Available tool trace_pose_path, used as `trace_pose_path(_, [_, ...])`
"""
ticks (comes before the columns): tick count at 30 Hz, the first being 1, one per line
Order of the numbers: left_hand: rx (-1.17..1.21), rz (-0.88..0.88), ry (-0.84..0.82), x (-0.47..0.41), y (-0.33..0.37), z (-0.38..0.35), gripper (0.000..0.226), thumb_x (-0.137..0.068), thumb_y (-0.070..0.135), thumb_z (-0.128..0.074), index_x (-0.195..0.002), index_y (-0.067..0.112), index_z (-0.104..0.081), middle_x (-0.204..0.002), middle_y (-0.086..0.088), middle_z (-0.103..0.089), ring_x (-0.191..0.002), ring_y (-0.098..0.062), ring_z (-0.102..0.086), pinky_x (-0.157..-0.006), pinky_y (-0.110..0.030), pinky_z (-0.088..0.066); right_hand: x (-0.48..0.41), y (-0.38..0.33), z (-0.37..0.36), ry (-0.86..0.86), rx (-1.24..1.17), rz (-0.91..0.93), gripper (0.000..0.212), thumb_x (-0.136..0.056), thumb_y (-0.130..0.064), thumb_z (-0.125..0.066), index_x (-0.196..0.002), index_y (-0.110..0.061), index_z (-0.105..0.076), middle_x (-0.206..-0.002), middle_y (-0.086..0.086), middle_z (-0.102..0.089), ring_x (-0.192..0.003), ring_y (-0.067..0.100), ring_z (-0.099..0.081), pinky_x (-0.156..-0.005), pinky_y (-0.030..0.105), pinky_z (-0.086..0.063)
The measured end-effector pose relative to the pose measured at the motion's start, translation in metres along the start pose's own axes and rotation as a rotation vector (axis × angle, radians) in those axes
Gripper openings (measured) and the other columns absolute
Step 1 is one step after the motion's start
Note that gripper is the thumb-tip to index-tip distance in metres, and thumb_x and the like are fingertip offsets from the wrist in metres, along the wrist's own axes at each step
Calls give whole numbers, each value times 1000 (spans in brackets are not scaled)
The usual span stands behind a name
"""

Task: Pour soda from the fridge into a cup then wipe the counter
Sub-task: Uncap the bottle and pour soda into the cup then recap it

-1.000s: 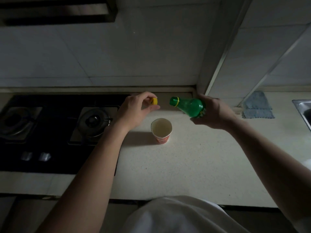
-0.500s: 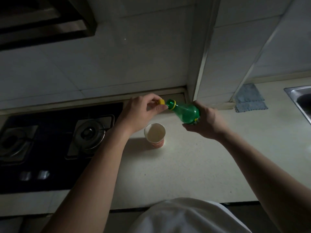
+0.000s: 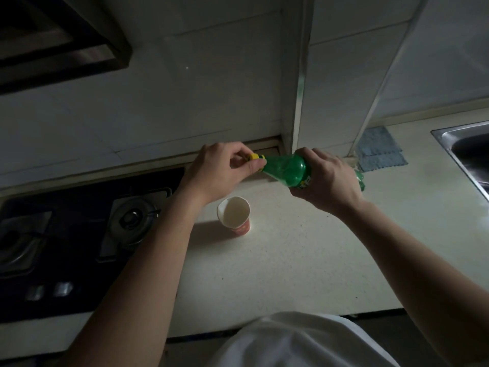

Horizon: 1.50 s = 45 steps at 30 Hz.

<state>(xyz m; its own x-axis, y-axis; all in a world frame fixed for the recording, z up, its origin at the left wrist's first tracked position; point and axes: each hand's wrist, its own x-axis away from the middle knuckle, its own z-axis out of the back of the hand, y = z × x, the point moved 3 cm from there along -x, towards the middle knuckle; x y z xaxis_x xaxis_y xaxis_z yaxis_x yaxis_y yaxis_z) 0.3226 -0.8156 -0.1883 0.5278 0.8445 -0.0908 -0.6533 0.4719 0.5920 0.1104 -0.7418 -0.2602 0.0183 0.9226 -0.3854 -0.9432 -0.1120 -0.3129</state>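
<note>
Green soda bottle point(image 3: 287, 169) tilted sideways, gripped by right hand point(image 3: 326, 177); left hand point(image 3: 221, 170) pinching yellow cap point(image 3: 254, 156).

Single wide-angle view from the person's head, looking forward and down, close over the counter point(image 3: 291, 274). Tiled wall point(image 3: 211, 102) fills the upper frame; their shirt point(image 3: 291, 345) shows at the bottom edge.

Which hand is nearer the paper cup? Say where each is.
Left. The left hand hovers just behind the paper cup, pinching the yellow cap; the right hand grips the green bottle farther to its right.
</note>
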Motion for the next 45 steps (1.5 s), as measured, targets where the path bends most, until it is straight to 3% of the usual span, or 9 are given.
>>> trace_pose_path(7, [40, 195, -103, 1, 11, -3, 40, -81, 64, -63, -80, 25, -74, -70, 16, -72, -72, 1, -66, -70, -24, -50, 8, -1, 4, 117, 73, 15, 60, -68, -35, -83, -119, -13, -59, -98, 7, -67, -84, 27, -63, -74, 35, -47])
trace_pose_path(9, [43, 247, -86, 2, 15, -4, 48, -84, 65, -58, -74, 21, -73, -64, 15, -71, -70, -10, -67, -67, -31, -50, 10, -3, 5, 158, 89, 11, 59, -70, -37, -81, -118, -11, -60, -99, 9, -67, -85, 28, -63, -74, 37, -47])
trace_pose_path(11, [97, 294, -103, 4, 16, -4, 56, -84, 67, -55, -72, 15, -72, -62, 11, -71, -79, -26, -69, -78, -40, -53, 11, -3, 6, 197, 118, 13, 58, -72, -41, -79, -118, -11, -60, -101, 10, -66, -85, 29, -62, -74, 37, -45])
trace_pose_path(14, [237, 330, -119, 7, 17, -4, 57, -83, 65, -59, -72, 11, -72, -63, 3, -72, -71, -18, -73, -88, -43, -54, 10, -2, 7, 209, 141, 19, 58, -74, -44, -79, -118, -12, -61, -103, 10, -66, -87, 29, -61, -75, 37, -44])
trace_pose_path(21, [251, 260, -52, 9, 18, -3, 43, -82, 61, -64, -76, 20, -73, -65, 6, -73, -67, -8, -71, -85, -40, -56, 7, -4, 7, 185, 112, -13, 58, -73, -42, -79, -120, -12, -60, -102, 9, -66, -87, 28, -61, -75, 37, -45])
trace_pose_path(29, [294, 304, -40, 9, 18, -4, 56, -89, 62, -53, -75, 10, -69, -64, 3, -73, -66, -9, -72, -83, -34, -54, 4, -7, 9, 206, 109, -5, 58, -75, -41, -78, -121, -12, -59, -103, 9, -66, -89, 28, -61, -76, 39, -47])
trace_pose_path(35, [361, 204, 24, 10, 14, -6, 30, -85, 50, -68, -83, 20, -72, -73, 5, -74, -70, -7, -71, -70, -27, -54, 4, -8, 9, 199, 100, -11, 58, -73, -39, -79, -120, -12, -59, -101, 9, -66, -87, 28, -61, -75, 37, -46])
trace_pose_path(38, [287, 75, 7, 9, 12, -4, 23, -81, 41, -74, -99, 26, -73, -87, 11, -74, -83, -4, -69, -82, -34, -58, 5, -7, 8, 193, 100, -14, 59, -72, -37, -81, -121, -12, -58, -101, 10, -66, -87, 28, -62, -75, 38, -47])
trace_pose_path(45, [295, -39, -10, 12, 11, -6, 41, -78, 19, -80, -115, 30, -68, -107, 12, -69, -96, -2, -67, -90, -32, -56, 5, -6, 4, 160, 66, -33, 60, -70, -34, -82, -121, -12, -58, -100, 9, -66, -87, 27, -62, -75, 38, -48])
